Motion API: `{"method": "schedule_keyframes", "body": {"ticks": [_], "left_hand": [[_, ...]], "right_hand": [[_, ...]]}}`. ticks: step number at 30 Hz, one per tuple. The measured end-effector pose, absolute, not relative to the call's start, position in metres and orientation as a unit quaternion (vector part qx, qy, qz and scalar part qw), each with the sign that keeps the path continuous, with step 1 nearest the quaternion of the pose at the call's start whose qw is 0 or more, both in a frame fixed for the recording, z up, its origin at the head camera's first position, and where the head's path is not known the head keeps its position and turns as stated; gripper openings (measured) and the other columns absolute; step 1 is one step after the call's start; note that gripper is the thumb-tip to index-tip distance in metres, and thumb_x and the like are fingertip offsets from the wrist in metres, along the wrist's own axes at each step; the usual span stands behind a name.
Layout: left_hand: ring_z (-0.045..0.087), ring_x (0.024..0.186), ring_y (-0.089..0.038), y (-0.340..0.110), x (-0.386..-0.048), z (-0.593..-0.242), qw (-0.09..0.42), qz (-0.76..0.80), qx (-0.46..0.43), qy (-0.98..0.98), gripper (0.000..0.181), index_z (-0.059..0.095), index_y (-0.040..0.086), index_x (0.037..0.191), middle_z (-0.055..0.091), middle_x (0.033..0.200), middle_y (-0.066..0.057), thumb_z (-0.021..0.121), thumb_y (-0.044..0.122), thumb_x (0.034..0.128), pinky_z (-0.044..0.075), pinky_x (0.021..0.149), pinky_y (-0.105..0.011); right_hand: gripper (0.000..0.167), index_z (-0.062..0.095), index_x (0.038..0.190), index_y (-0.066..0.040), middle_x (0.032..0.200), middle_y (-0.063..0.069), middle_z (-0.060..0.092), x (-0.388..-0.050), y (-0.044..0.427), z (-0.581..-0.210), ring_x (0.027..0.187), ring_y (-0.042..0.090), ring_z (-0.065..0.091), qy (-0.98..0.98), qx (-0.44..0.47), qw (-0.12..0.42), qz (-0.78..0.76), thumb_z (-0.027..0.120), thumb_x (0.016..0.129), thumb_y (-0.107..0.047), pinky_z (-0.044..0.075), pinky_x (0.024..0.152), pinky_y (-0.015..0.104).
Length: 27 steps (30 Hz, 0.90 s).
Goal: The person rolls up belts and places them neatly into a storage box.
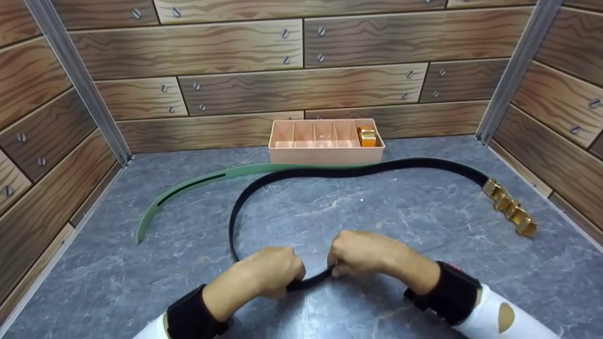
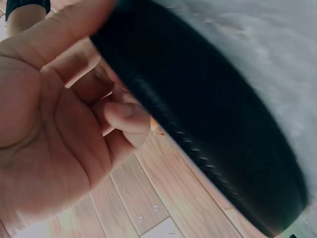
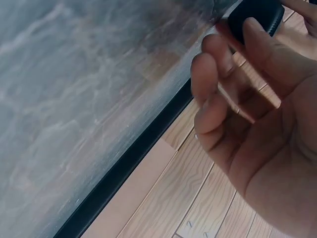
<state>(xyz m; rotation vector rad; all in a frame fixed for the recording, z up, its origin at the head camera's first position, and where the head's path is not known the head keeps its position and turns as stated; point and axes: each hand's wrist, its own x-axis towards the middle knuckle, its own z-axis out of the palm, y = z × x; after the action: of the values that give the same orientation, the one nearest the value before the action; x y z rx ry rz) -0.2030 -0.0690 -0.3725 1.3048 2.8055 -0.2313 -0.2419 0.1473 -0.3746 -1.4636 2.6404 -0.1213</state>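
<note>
A long black belt [image 1: 330, 173] with stitched edges curves across the grey table, looping round on the left to the near side. My left hand [image 1: 271, 272] pinches it near the front; in the left wrist view the belt [image 2: 198, 109] passes between thumb and fingers. Close by on the right, my right hand [image 1: 362, 253] pinches the belt's tip between thumb and fingers. The right wrist view shows the thumb on the black tip [image 3: 252, 17], the other fingers curled. Ornate gold metal pieces [image 1: 508, 207] sit at the belt's far right end.
A green strip [image 1: 249, 168] with a black line lies behind and partly under the belt. Against the back wall stands a pink compartment tray [image 1: 325, 155], with gold metal pieces [image 1: 368, 140] in its rightmost section. Wood-patterned walls [image 1: 245, 44] enclose the table [image 1: 155, 292] at back and sides.
</note>
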Motion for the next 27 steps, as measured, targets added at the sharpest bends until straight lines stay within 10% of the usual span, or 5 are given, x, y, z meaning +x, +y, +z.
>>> {"method": "schedule_keyframes", "body": {"ticks": [10,19,27], "left_hand": [[0.059,0.055,-0.014,-0.056,-0.199,-0.375,-0.071,-0.097,0.458,0.881,0.02,0.063,0.017,0.07,0.065,0.068,0.002,0.083,0.02,0.072,0.049,0.049,-0.025],[0.062,0.068,-0.011,-0.053,-0.193,-0.38,-0.088,-0.095,0.502,0.855,0.01,0.063,0.016,0.083,0.063,0.08,0.004,0.07,0.011,0.0773,0.051,0.058,-0.021],[0.064,0.074,-0.01,-0.061,-0.199,-0.385,-0.152,-0.128,0.518,0.832,0.031,0.066,0.024,0.09,0.065,0.086,0.008,0.085,0.03,0.0669,0.054,0.064,-0.023]], "right_hand": [[0.024,0.062,0.064,-0.008,0.056,-0.001,0.053,-0.239,0.143,-0.37,0.05,0.012,0.046,0.929,-0.362,-0.013,-0.071,0.079,0.077,-0.017,0.047,0.048,0.029],[0.02,0.056,0.068,-0.013,0.062,-0.006,0.051,-0.239,0.142,-0.374,0.054,0.006,0.044,0.897,-0.429,0.049,-0.098,0.059,0.088,-0.016,0.042,0.051,0.023],[0.012,0.063,0.075,-0.012,0.07,-0.003,0.058,-0.232,0.138,-0.379,0.061,0.005,0.048,0.884,-0.459,0.026,-0.081,0.062,0.086,-0.012,0.047,0.056,0.023]]}}
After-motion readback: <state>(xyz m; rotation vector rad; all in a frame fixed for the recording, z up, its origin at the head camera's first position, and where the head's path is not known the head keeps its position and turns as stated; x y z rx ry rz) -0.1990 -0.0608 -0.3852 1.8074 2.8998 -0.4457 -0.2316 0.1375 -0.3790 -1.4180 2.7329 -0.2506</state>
